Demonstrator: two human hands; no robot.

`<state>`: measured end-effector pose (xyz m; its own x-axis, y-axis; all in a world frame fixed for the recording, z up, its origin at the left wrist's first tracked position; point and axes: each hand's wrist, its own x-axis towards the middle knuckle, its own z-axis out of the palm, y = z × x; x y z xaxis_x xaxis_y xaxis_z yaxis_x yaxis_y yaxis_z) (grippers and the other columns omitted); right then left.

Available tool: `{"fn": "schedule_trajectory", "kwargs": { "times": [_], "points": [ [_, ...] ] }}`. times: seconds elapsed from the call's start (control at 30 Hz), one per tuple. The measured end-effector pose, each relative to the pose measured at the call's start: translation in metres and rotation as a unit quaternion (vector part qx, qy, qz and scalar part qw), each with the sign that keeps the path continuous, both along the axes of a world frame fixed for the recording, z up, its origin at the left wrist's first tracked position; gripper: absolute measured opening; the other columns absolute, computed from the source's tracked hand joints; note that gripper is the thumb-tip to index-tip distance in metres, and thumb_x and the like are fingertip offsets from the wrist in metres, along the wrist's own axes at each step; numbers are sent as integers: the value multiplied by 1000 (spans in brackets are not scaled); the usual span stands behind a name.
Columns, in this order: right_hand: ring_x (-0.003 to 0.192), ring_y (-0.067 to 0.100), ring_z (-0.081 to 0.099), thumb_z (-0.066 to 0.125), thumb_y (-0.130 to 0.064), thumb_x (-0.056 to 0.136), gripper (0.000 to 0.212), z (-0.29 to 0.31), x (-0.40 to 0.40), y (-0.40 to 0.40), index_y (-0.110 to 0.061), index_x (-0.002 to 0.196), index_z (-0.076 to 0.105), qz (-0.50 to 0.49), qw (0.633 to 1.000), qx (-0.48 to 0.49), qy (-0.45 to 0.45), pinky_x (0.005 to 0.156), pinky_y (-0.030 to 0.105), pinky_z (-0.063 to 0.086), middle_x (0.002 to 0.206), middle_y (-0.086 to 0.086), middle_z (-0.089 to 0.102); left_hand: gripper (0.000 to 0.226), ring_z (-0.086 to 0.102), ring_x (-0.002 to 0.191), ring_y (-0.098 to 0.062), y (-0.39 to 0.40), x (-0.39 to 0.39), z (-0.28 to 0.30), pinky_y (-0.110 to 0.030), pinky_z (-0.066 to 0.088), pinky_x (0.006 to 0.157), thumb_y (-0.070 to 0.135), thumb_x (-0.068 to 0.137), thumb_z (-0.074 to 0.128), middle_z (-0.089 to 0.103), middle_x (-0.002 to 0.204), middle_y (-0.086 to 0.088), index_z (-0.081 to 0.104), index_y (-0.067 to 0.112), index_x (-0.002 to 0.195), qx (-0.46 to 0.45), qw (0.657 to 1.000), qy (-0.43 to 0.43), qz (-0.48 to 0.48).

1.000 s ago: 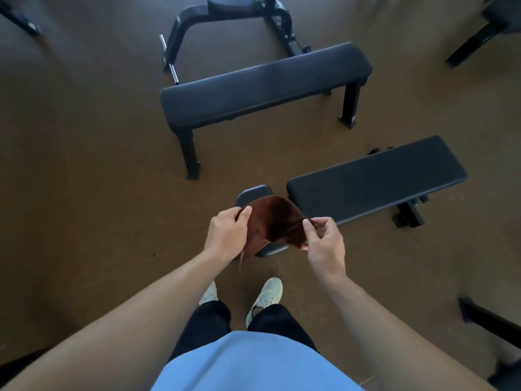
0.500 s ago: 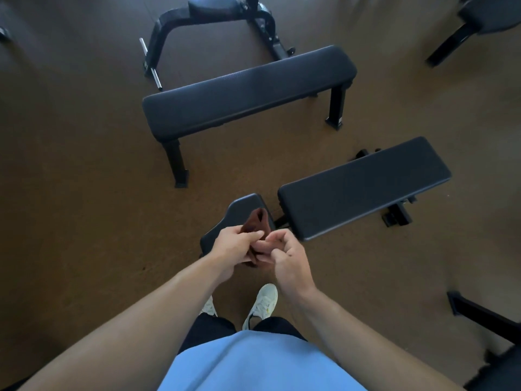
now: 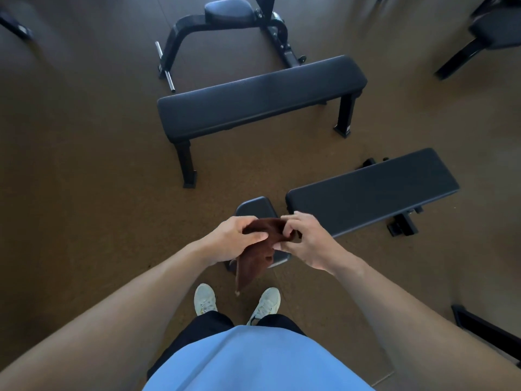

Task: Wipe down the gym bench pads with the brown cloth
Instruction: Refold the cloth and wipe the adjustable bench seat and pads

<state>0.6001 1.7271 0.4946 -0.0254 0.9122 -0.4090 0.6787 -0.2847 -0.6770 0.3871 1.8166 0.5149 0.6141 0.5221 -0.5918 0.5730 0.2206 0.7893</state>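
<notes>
You hold the cloth (image 3: 258, 251) in both hands, above the small seat pad (image 3: 255, 208) of the near bench. Your left hand (image 3: 232, 239) is closed on the cloth's left side, thumb laid across the top and fingers curled beneath. Your right hand (image 3: 306, 241) pinches the cloth's right edge between thumb and fingertips. The cloth is bunched between the two hands, and one loose corner hangs down toward your shoes (image 3: 205, 299). It touches no pad.

The seat pad lies directly under your hands, partly hidden by them. Just to its right, across a narrow gap, the long back pad (image 3: 375, 190) of the same bench runs away to the right and slightly up. Beyond both, well apart, stands a flat bench (image 3: 262, 95) on black legs, its pad lying across the view. Behind it sits a curved black frame with a small rounded pad (image 3: 228, 8) at its top. Everything rests on a brown floor (image 3: 84, 179). You stand right at the seat pad's near end.
</notes>
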Motion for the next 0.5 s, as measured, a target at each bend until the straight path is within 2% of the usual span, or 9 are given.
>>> {"fn": "schedule_trajectory", "kwargs": {
  "times": [0.03,0.07,0.13,0.23,0.33,0.43,0.5],
  "points": [
    [107,6,55,81,-36,90,34,2,-2,-1,-33,74,51,-9,1000,-8,23,98,35,40,108,-8,67,19,68,99,-10,1,-5,-1,-23,58,77,30,100,62,70,108,8,61,34,119,23,1000,0,-3],
    [88,7,55,79,-37,92,34,5,-5,-2,-32,74,51,-27,999,-22,43,84,34,44,92,-8,65,24,66,100,-8,2,-10,-2,-23,57,78,29,99,64,67,110,8,55,37,120,60,998,4,-16],
    [73,10,56,78,-41,92,31,10,-14,-6,-33,74,54,-64,995,-43,66,70,34,47,79,-7,64,35,64,99,-6,2,-22,-7,-25,56,80,26,97,66,64,111,10,43,40,119,165,983,15,-77],
    [70,9,63,84,-41,86,28,13,-26,-11,-31,75,60,-100,993,-13,59,65,26,51,75,-7,68,34,58,93,-2,-3,-37,-20,-21,48,76,22,96,66,59,109,13,42,38,114,294,942,4,-162],
    [72,6,68,88,-36,82,28,15,-31,-13,-24,78,63,-122,991,-3,47,63,25,56,78,-6,71,19,56,86,-3,-6,-44,-34,-21,47,73,22,97,65,58,105,13,51,32,107,353,917,-7,-185],
    [78,15,74,91,-32,79,29,16,-32,-16,-24,80,63,-145,988,-6,57,72,41,64,84,-1,74,11,61,81,-6,-8,-47,-45,-24,52,69,22,96,68,64,97,11,58,27,100,366,921,-30,-133],
    [77,15,72,90,-32,81,29,19,-34,-16,-31,91,62,-140,989,-16,48,72,39,62,86,-2,72,14,65,80,-7,-8,-48,-48,-25,55,68,23,94,70,68,94,8,57,29,95,336,936,-29,-100]
  ]
}}
